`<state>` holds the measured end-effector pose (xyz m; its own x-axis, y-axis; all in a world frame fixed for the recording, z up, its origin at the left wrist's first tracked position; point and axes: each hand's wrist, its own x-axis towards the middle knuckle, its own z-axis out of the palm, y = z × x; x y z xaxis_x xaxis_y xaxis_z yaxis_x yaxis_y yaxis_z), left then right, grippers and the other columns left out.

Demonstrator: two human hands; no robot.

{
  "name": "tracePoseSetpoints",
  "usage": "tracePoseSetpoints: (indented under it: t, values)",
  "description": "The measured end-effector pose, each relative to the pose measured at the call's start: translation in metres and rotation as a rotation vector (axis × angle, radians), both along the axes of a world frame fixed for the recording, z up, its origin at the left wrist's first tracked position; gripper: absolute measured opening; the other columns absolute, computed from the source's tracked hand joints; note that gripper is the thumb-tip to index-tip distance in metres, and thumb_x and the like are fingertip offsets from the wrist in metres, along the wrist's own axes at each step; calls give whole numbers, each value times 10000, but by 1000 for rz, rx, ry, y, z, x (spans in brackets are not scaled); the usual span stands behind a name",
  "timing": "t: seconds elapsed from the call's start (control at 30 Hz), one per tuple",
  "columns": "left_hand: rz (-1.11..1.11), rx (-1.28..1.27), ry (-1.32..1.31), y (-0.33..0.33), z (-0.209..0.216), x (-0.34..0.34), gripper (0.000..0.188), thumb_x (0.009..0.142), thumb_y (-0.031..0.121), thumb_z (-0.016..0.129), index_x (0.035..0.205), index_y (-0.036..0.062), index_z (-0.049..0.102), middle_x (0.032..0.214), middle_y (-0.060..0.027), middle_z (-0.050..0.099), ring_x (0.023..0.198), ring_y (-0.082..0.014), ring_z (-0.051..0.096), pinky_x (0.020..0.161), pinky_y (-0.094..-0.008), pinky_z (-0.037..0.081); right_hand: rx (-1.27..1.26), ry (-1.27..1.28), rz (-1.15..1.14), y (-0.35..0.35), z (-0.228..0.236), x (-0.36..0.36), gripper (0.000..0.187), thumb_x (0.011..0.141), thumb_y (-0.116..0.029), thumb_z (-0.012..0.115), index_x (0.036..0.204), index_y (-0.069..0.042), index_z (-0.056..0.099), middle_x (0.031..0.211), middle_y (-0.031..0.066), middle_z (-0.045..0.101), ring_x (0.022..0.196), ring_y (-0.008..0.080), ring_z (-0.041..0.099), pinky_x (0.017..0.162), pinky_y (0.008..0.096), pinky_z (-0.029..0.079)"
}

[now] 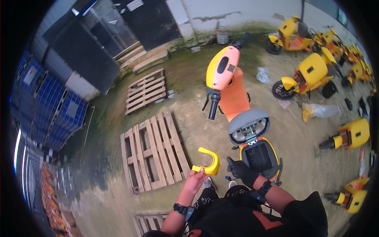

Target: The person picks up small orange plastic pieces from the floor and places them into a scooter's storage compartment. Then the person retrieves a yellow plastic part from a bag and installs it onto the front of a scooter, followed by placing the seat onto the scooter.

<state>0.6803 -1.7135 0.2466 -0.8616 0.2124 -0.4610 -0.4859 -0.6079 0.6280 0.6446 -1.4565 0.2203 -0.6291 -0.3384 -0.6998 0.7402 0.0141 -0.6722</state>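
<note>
My bare left hand [196, 177] pinches a yellow C-shaped plastic piece [214, 165] by its lower end, out in front of my body. My right hand [242, 171], in a black glove, hangs beside the left rear of an orange and yellow scooter [235, 100]. One finger or thumb points forward on it; the others are partly bent, and nothing shows in its grasp. Hinged up toward the handlebar, the scooter's grey seat [252, 118] leaves the dark storage box [258, 158] uncovered.
Wooden pallets [154, 152] lie on the ground to the left. Blue caged containers [51, 98] are stacked at the far left. More yellow scooters [312, 75] stand along the right side, with a plastic bag [321, 110] between them. A metal bucket [222, 36] sits by the back wall.
</note>
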Motion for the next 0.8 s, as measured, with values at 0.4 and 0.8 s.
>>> tracePoseSetpoints:
  t: [0.4,0.8]
  values:
    - [-567,-121,239,-32,-17,-192,168,1009,92,534,1166,33,541,1246,-171,633,1167,-265,606,1061,-399,463,-94,28,-400,-80,11,-91,535,964,-629,480,812,-131,599,509,-51,341,401,89,333,404,271,265]
    - [-920,-55,426,-44,-16,-271,159,1006,138,568,1140,55,583,1183,-100,676,1081,-159,617,1002,-318,456,-5,49,-821,-132,42,-116,410,958,-497,604,747,-147,576,544,-61,361,444,72,336,440,258,268]
